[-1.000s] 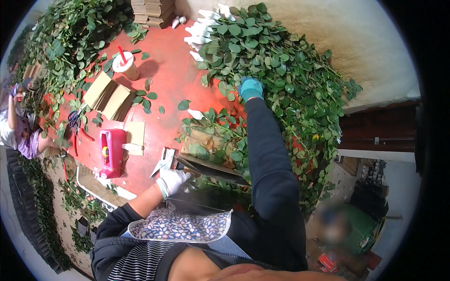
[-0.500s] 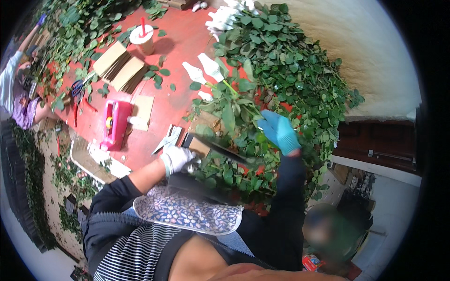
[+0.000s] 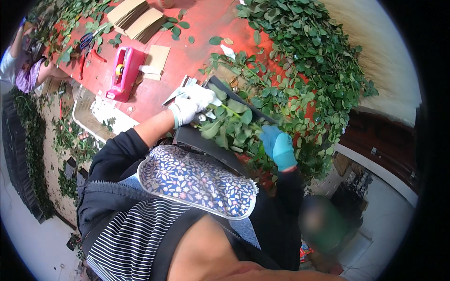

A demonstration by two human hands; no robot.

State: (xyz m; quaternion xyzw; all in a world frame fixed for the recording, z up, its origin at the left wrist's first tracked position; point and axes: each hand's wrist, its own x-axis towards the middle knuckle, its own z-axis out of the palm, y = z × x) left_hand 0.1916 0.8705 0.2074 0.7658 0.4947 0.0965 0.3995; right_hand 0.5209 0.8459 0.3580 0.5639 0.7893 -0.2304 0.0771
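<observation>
A small bunch of leafy rose stems lies across a dark trough in front of me. My left hand, in a white glove, is closed at the head end of the bunch; the white-covered buds are hard to tell from the glove. Lower on the stems my right hand, in a blue glove, is closed round them. Just beyond my left hand, partly hidden, is a grey metal piece. A single white-sleeved bud lies among leaves beyond the trough.
A big heap of leafy stems covers the right of the red table. Left are a pink tape dispenser, brown card stacks, a card, red-handled pliers and scissors. A co-worker is far left; another person right.
The white-budded bunch has come down toward me from over the table into the trough. My left hand has moved from the trough's edge onto its head end. The view has shifted.
</observation>
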